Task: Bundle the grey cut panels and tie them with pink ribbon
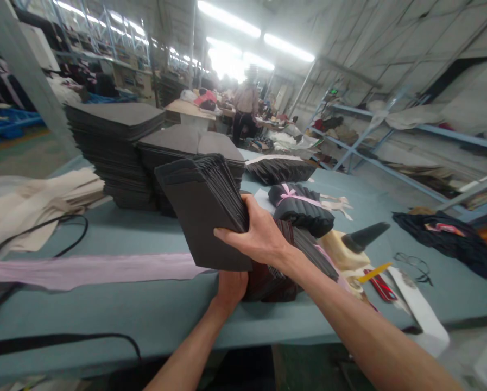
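Observation:
My right hand is closed on a thick stack of dark grey cut pieces, lifted above the blue-grey table. My left hand is below it, fingers curled under the lower edge of the stack and against a dark bundle lying on the table. The left fingertips are hidden behind the stack.
Tall piles of dark grey sheets stand at the back left. A bundle tied with a pink ribbon, a pink fabric strip, a black cord, red scissors and beige cloth lie around. A person stands far off.

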Motion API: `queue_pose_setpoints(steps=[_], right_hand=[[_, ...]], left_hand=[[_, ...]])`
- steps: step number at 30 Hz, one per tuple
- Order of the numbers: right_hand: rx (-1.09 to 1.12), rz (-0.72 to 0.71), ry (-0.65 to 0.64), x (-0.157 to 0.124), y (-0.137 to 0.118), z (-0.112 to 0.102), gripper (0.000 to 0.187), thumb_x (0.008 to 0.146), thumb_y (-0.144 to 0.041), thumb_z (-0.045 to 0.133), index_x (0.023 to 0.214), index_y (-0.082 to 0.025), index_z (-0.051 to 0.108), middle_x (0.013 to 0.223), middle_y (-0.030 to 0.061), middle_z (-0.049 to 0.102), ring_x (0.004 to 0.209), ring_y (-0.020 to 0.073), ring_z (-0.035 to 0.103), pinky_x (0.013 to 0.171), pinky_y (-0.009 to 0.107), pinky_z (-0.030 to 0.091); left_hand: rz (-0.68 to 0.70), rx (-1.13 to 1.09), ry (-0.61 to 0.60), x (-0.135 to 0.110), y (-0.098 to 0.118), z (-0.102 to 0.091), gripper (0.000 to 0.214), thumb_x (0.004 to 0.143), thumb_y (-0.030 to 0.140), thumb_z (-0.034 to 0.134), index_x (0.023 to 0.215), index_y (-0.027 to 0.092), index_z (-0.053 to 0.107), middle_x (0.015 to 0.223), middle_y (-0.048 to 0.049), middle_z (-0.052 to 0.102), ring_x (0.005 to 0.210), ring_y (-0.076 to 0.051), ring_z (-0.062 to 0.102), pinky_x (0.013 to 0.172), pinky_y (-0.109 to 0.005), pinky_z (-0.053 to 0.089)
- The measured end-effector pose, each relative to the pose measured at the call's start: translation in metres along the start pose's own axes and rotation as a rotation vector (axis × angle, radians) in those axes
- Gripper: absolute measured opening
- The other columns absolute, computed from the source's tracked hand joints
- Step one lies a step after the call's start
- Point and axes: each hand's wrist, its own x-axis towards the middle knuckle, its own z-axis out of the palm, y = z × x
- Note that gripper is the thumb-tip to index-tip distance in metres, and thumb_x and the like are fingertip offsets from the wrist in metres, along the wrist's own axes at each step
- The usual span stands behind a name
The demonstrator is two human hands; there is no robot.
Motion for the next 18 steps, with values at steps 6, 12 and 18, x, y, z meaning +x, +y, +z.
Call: queue_pose_setpoints(steps=[6, 12, 18], right_hand=[[-0.018, 0.148, -0.036, 0.006, -0.009, -0.008, 0.056, 0.076, -0.055, 0.078, 0.113, -0.018, 0.060, 0.103, 0.0100, 0.072, 0.092, 0.0285, 0.069, 0.077, 0.042, 0.056], [-0.133, 0.087, -0.080, 0.009, -0.013, -0.019, 0.051, 0.078, -0.052, 0.078, 0.109, -0.018, 0.058, 0.096, 0.0074, 0.071, 0.082, 0.0255, 0.068, 0.070, 0.038, 0.054], [-0.307, -0.594, -0.175, 0.021, -0.012, -0.039, 0.060, 0.081, -0.036, 0.079, 0.128, -0.017, 0.047, 0.116, 0.0112, 0.067, 0.104, 0.0286, 0.067, 0.089, 0.042, 0.055]], left_hand=[[0.027, 0.032, -0.107, 0.003, 0.006, -0.011, 0.055, 0.093, 0.000, 0.035, 0.139, 0.008, 0.065, 0.137, -0.0249, 0.068, 0.140, -0.040, 0.057, 0.116, -0.071, 0.039], [-0.016, -0.031, -0.104, 0.006, 0.004, -0.005, 0.049, 0.092, 0.001, 0.039, 0.129, 0.009, 0.070, 0.127, -0.0224, 0.074, 0.130, -0.037, 0.065, 0.115, -0.068, 0.043], [-0.092, -0.155, -0.020, 0.020, 0.000, -0.006, 0.034, 0.107, 0.022, 0.036, 0.115, 0.015, 0.069, 0.114, -0.0149, 0.075, 0.112, -0.025, 0.072, 0.101, -0.045, 0.059]])
